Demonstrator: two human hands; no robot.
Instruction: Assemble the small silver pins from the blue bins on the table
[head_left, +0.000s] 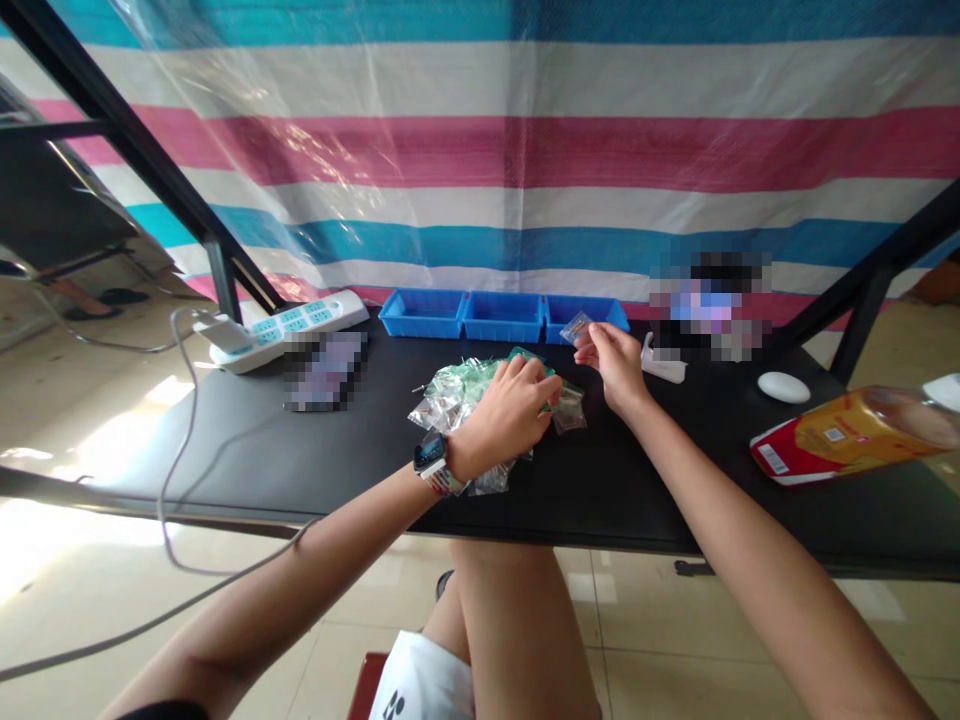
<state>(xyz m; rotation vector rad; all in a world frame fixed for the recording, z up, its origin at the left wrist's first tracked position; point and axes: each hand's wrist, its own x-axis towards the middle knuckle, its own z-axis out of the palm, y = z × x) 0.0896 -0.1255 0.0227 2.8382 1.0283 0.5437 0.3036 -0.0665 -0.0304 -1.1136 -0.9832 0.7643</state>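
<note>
A heap of small clear plastic bags (457, 398), some with green contents, lies on the black table (300, 450). My left hand (510, 410), with a smartwatch on the wrist, rests on the heap with its fingers curled into the bags. My right hand (611, 360) is raised just right of the heap and pinches one small clear bag (576, 326) between thumb and fingers. This bag hangs close in front of the rightmost of three blue trays (501, 315) that stand in a row behind the heap.
A white power strip (289, 325) with a cable lies at the back left. A small white object (664, 365), a white oval object (784, 386) and a red and yellow bag (847, 435) lie to the right. A striped tarp hangs behind.
</note>
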